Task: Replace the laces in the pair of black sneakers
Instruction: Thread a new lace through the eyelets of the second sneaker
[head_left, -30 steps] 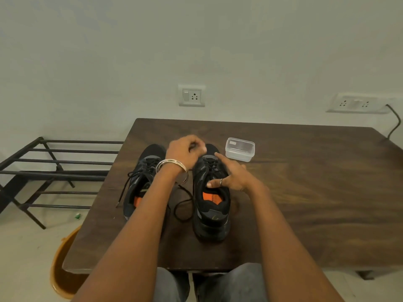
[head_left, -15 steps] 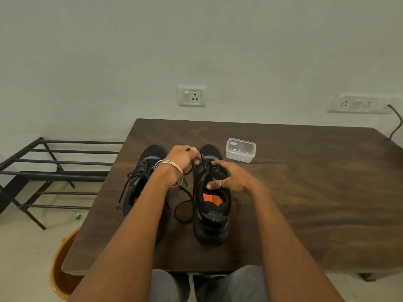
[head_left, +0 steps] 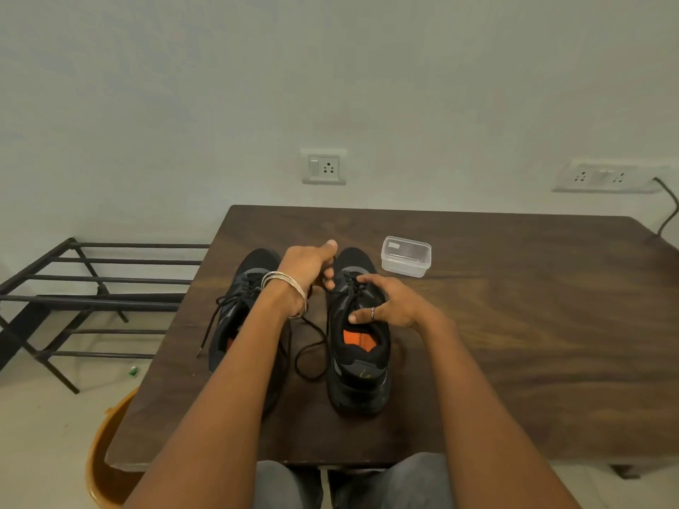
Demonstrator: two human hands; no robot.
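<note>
Sneakers, black, two of them, stand side by side near the front-left part of the dark wooden bench point(head_left: 514, 325), toes pointing away from me. I see the right sneaker point(head_left: 358, 361) with its orange insole showing and its heel toward the bench edge. The left sneaker point(head_left: 235, 317) is partly hidden under my left forearm. My left hand point(head_left: 308, 264) is raised between the two toes, fingers curled and pinching a black lace point(head_left: 310, 354) that runs down past the wrist and lies in a loose loop on the bench between the shoes. Thin metal bangles point(head_left: 286, 288) sit on that wrist. My right hand point(head_left: 385, 303) rests on the tongue and collar of the right sneaker, its fingers spread and loosely bent over the lacing, a ring on one of them; I cannot tell whether they actually pinch anything. The left sneaker's own lace trails off its outer side toward the bench edge. A small clear plastic box point(head_left: 406, 256) with a lid sits just beyond the right sneaker's toe, apart from it. A black metal rack point(head_left: 92, 288) stands on the floor to the left, and an orange bucket point(head_left: 106, 468) shows below the bench corner
</note>
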